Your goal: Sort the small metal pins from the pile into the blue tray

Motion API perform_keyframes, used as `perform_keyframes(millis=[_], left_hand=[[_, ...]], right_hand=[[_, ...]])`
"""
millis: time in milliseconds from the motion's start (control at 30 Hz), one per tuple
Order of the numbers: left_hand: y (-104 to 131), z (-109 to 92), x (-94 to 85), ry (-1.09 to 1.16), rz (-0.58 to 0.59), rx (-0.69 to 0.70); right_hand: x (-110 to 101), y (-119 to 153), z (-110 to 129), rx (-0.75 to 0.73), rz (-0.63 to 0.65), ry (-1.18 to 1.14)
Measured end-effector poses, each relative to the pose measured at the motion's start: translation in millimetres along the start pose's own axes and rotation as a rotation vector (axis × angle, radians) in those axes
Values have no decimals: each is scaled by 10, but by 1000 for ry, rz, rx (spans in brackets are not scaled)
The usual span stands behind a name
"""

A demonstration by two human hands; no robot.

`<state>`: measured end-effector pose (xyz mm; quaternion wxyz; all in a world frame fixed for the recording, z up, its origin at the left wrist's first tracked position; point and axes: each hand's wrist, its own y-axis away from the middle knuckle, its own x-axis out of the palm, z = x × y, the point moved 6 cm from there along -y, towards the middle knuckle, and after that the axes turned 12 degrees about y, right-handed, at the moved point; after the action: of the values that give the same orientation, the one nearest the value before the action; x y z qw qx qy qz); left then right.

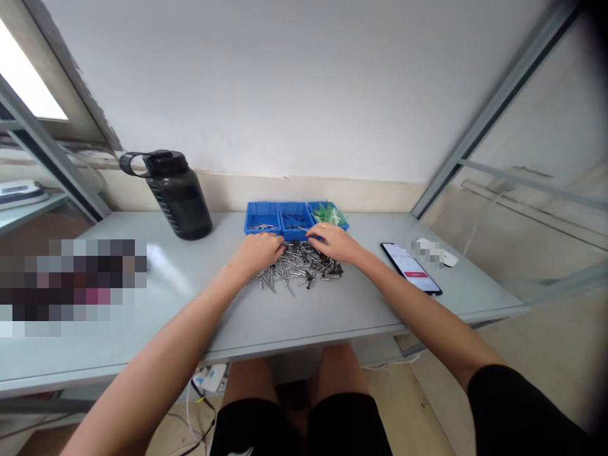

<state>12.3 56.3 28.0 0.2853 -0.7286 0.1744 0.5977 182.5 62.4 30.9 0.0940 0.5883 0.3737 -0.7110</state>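
A loose pile of metal screws and pins (297, 266) lies at the centre of the counter (285, 313), near enough that both hands meet it with the arms stretched forward. The right hand (335, 242), at the pile's 2 o'clock, seems to pinch a slender silvery piece (303, 228) between thumb and fingers, its free end pointing to 9 o'clock over the middle bin (291, 208). The left hand (263, 247), at 10 o'clock, has its fingers curled at the pile's edge; I cannot tell whether they grip anything.

The bins stand in a row at 12 o'clock, probably so that each is a short reach away: the left bin (259, 216) holds silvery pieces, the middle one dark screws, the right bin (312, 208) green and clear plastic pieces.

At 10 o'clock, well apart, stands a dark bottle (183, 201); at 3 o'clock lies a phone (411, 269), a white object (450, 258) just beyond it. None of these blocks the hands, though the wall (285, 95) limits reach behind the bins, and the hands themselves cover part of the pile
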Motion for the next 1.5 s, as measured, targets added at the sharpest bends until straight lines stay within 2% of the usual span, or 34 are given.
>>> perform_keyframes(millis=[100, 233, 300, 400, 500, 633, 700, 833, 900, 967, 1100, 1267, 1500], left_hand=[[40, 143, -120, -63, -41, -98], [244, 601, -431, -186, -171, -454], [342, 772, -553, -200, -232, -530], [393, 882, -594, -159, -219, -555], [319, 807, -494, -82, -97, -478], [160, 518, -297, 42, 44, -241], [110, 381, -191, 92, 92, -175], [64, 149, 44, 150, 211, -86], [51, 79, 122, 160, 225, -40], [39, 56, 167, 172, 218, -11], [20, 93, 185, 179, 207, -29], [18, 72, 164, 190, 221, -65], [15, 57, 164, 209, 192, 1]], right_hand=[[28, -192, 42, -1, 64, 27], [99, -583, 141, -22, 93, 42], [175, -749, 213, -67, 127, 41], [250, -828, 280, -93, 144, 42], [222, -677, 254, -73, 85, 55], [157, -302, 123, -92, 5, 25], [116, -156, 13, -36, -54, -13], [66, -53, -54, 7, -60, -41], [39, -61, -3, -3, -36, -40], [52, -69, 98, -63, 45, -24], [111, -53, 226, -124, 147, -15], [192, -36, 260, -155, 200, -18], [235, -42, 340, -178, 245, -37]])
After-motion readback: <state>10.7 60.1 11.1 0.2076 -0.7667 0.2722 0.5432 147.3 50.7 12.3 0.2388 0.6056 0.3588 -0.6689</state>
